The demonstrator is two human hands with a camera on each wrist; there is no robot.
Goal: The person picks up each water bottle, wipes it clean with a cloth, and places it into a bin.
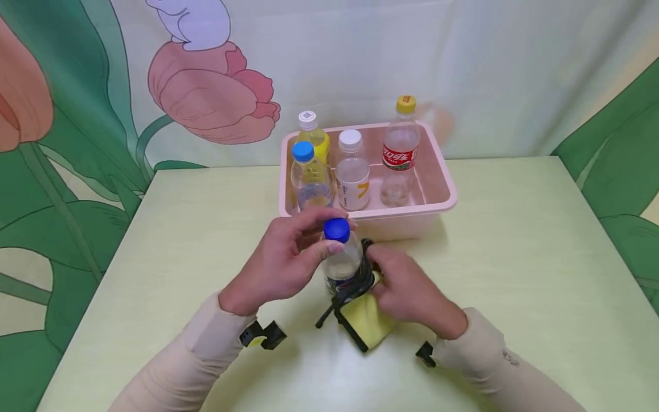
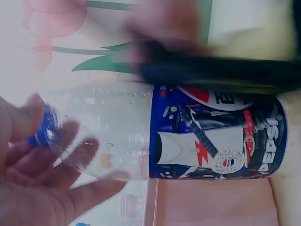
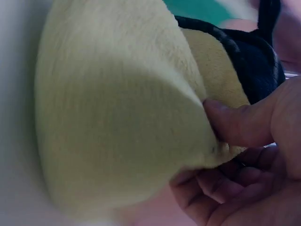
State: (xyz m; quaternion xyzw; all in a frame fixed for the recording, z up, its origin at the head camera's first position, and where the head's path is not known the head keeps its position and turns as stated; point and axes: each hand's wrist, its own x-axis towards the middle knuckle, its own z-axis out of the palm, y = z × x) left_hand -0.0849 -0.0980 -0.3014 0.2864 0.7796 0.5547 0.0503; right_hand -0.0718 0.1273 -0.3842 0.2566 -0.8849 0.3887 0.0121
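My left hand [image 1: 280, 263] holds a clear plastic Pepsi bottle [image 1: 344, 264] upright by its blue cap and neck. In the left wrist view, the bottle's dark blue label [image 2: 202, 141] carries a guitar picture, and droplets show on the clear plastic above it. A yellow cloth with black edging [image 1: 366, 321] lies against the bottle's right side. My right hand [image 1: 409, 286] pinches this cloth between thumb and fingers, as the right wrist view shows, where the yellow fabric [image 3: 117, 108] bulges out beside the hand. Part of the label is hidden behind the cloth in the head view.
Just beyond the hands stands a pink plastic bin [image 1: 445, 197]. Several bottles stand in it: a blue-capped one [image 1: 309, 177], a yellow-labelled one [image 1: 320, 140], a white-capped one [image 1: 352, 177] and a Coca-Cola bottle [image 1: 400, 143]. A pale table [image 1: 525, 274] lies beneath; a printed curtain [image 1: 350, 63] hangs behind.
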